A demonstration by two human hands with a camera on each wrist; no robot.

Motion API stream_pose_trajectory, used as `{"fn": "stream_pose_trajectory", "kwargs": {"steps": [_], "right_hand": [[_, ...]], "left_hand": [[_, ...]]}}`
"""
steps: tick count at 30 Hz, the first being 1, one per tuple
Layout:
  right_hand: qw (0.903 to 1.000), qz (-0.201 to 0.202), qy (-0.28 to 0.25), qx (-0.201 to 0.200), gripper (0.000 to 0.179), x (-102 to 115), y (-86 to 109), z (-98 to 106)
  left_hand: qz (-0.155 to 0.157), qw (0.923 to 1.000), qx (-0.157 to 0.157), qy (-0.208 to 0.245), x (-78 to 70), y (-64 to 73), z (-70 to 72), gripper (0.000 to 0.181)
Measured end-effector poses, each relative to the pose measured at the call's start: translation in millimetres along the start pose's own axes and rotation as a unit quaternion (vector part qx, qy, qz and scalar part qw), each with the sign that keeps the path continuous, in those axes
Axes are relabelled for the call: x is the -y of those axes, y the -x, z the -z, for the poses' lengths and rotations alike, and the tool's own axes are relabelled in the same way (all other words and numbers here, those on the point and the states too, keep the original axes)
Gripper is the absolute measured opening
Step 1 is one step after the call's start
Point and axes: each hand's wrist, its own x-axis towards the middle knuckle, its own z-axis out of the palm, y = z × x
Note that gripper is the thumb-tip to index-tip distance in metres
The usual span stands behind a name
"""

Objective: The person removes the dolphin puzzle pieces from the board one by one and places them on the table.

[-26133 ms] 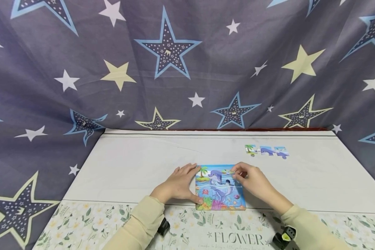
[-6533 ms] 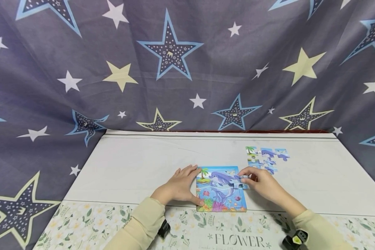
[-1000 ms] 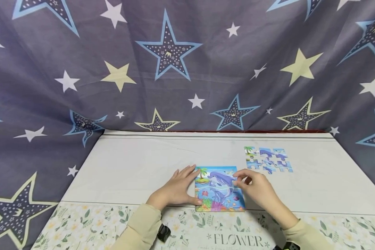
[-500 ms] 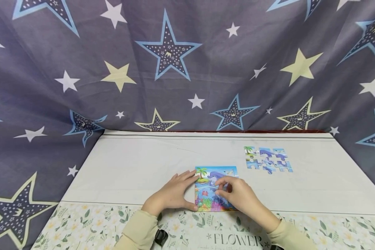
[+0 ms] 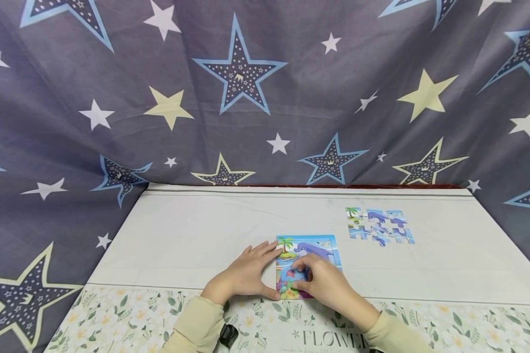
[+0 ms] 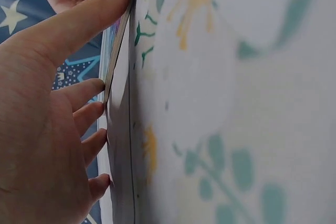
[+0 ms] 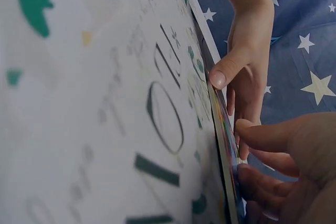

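Observation:
A square dolphin jigsaw puzzle (image 5: 313, 247) in its frame lies flat on the table, showing a palm tree, a crab and coral. My left hand (image 5: 245, 272) steadies its left side, fingers spread and fingertips at the edge. In the left wrist view, the left thumb (image 6: 100, 11) presses on the frame's edge. My right hand (image 5: 322, 282) is bent over the puzzle's lower left. Its thumb and index fingertips stand apart on the picture near the crab, with no lifted piece showing between them. The right wrist view shows these fingertips (image 7: 247, 127) right at the puzzle's surface.
Several loose jigsaw pieces (image 5: 379, 225) lie loosely arranged in rows on the white cloth, to the upper right of the puzzle. The table's floral front strip (image 5: 128, 314) carries the printed word FLOWER. A grey curtain with stars (image 5: 265, 98) hangs behind the table.
The right hand has moved from the puzzle's right edge to its lower left. The left thumb has slid back to the edge. Over the longer span, the loose pieces grew from one row to several pieces.

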Motion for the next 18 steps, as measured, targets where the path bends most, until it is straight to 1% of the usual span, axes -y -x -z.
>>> {"fn": "stream_pose_trajectory", "kwargs": {"steps": [9, 13, 18], "right_hand": [[0.998, -0.009, 0.059, 0.02, 0.048, 6.9, -3.1, -5.2], [0.9973, -0.008, 0.067, 0.03, 0.048, 8.9, -3.9, -6.0], [0.9971, -0.007, 0.069, 0.031, 0.048, 9.0, -4.9, -6.5]], "left_hand": [[0.011, 0.9999, 0.004, 0.007, -1.3, -0.6, -0.8, 0.107], [0.013, 0.9999, 0.002, 0.008, -0.3, -1.4, -1.5, 0.107], [0.015, 0.9999, 0.003, 0.007, 0.6, -2.4, -1.7, 0.106]]}}
